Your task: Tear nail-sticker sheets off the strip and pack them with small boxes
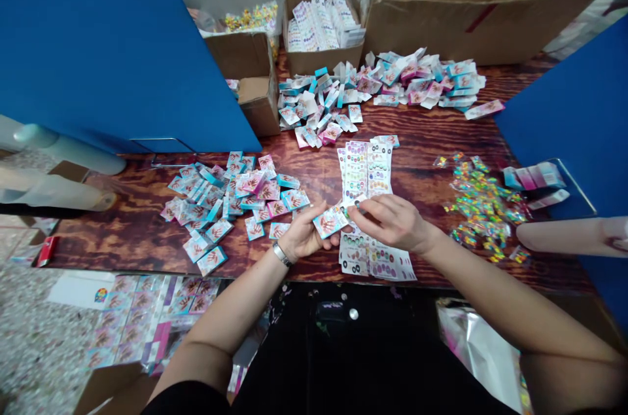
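My left hand (307, 233) grips a small card packet (330, 222) printed with a hand and trimmed in turquoise. My right hand (390, 222) pinches the packet's far end with its fingertips, above a strip of printed sticker sheets (377, 259). More sheets (366, 173) lie fanned out just beyond my fingers on the wooden table (122, 238). To the left of my left hand spreads a loose heap of similar packets (230, 199). Farther back lies a larger heap of packets (377, 84). Glittery small packets (483, 205) are scattered to the right of my right hand.
Blue panels (98, 42) rise at both sides of the table. Cardboard boxes (461, 2) stand along the back, one holding stacked sheets (318, 25). Pale rolls (49, 186) lie at left, another pale rounded object (569, 236) at right. Packets lie on the floor (147, 317).
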A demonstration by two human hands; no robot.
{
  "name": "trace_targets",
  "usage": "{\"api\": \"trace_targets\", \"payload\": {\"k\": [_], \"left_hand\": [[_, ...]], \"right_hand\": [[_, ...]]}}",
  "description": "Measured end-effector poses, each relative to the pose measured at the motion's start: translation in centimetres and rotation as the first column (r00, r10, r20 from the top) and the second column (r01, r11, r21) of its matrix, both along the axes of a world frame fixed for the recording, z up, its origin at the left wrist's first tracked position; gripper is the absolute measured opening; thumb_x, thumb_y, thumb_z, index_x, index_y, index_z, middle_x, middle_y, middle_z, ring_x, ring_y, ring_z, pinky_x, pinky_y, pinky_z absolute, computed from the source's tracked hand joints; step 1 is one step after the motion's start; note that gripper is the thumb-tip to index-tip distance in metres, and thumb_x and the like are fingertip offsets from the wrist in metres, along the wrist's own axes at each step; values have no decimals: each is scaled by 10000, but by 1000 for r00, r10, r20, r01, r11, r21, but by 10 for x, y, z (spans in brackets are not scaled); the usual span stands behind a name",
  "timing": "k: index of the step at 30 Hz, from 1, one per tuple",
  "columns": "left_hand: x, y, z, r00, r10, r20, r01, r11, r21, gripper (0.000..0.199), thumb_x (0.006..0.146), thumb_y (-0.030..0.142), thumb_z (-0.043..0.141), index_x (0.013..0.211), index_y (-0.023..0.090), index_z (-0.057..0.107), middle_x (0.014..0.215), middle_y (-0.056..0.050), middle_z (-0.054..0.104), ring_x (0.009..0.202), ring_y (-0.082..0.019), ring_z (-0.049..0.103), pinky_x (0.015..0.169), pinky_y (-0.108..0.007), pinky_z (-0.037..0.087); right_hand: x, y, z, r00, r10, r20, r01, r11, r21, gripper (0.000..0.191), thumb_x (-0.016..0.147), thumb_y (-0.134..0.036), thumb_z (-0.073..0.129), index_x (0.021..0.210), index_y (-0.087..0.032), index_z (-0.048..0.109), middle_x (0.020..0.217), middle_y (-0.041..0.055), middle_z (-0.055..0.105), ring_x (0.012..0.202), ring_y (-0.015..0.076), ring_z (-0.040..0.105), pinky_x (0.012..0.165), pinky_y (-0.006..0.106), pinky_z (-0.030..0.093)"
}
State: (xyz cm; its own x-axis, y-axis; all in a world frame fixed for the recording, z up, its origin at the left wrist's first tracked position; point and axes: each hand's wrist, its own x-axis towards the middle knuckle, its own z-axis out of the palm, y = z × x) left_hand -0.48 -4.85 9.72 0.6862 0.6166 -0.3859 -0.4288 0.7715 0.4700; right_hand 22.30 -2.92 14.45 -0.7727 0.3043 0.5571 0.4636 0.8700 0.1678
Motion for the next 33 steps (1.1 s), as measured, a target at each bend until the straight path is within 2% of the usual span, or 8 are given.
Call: {"api": "trace_targets", "payload": {"k": [5,12,18,20,22,25,30,33], "left_hand": [[3,-2,8,992,109,-60,-104,991,81,302,921,376,532,972,85,591,710,-76,698,524,-179,676,387,-212,535],[3,-1,13,994,72,-85,-63,992,109,339,888,410,582,942,76,588,688,-69,674,506,-172,668,379,-207,536],[6,0,10,954,113,-278,-43,968,245,390,912,447,526,1196,182,504,819,-31,662,566,-147,668,453,-230,539],[7,-1,12,849,227,-478,22,888,460,375,917,478,507,1145,184,556,873,-35,666,688,-155,678,593,-270,563],[5,-2,16,709,363,-605,202,717,667,387,905,490,524,1098,168,616,965,-56,678,851,-180,661,769,-310,542],[-2,-1,24,593,448,-669,471,481,739,449,869,486,586,1180,164,620,1074,-85,678,945,-209,630,859,-330,487],[-12,2,34,563,409,-719,643,329,691,534,812,480,666,1240,168,595,1063,-104,691,930,-235,633,832,-341,476],[-12,2,34,551,420,-721,660,309,684,575,767,449,722,1251,171,582,1109,-118,681,991,-260,627,872,-370,473]], "right_hand": [[-1,-4,2,998,19,66,-20,1000,3,276,894,-116,557,1155,-181,615,974,75,665,842,169,635,776,316,573],[-3,-12,0,996,83,-34,-87,989,-123,359,879,-112,589,1229,-191,597,1042,90,693,911,211,662,798,364,589],[-4,-15,-6,987,119,-111,-138,973,-184,326,893,-94,564,1205,-174,610,1066,98,707,931,203,668,804,354,589],[-3,-13,-7,989,100,-105,-120,973,-200,309,898,-91,556,1181,-196,625,1045,76,717,913,190,669,803,350,589],[-2,-13,-9,993,95,-76,-108,976,-189,282,895,-93,560,1143,-199,640,1039,70,720,916,190,668,802,352,590],[-2,-14,-11,994,107,-26,-109,985,-134,230,890,-102,572,1093,-177,650,1025,81,720,925,200,666,798,353,596],[-3,-17,-13,994,109,-18,-110,984,-142,251,908,-97,538,1117,-199,630,1015,56,721,928,173,667,809,325,603],[-4,-18,-14,994,112,-17,-113,979,-167,256,911,-101,534,1126,-207,624,1026,53,719,945,173,668,823,331,605]]}}
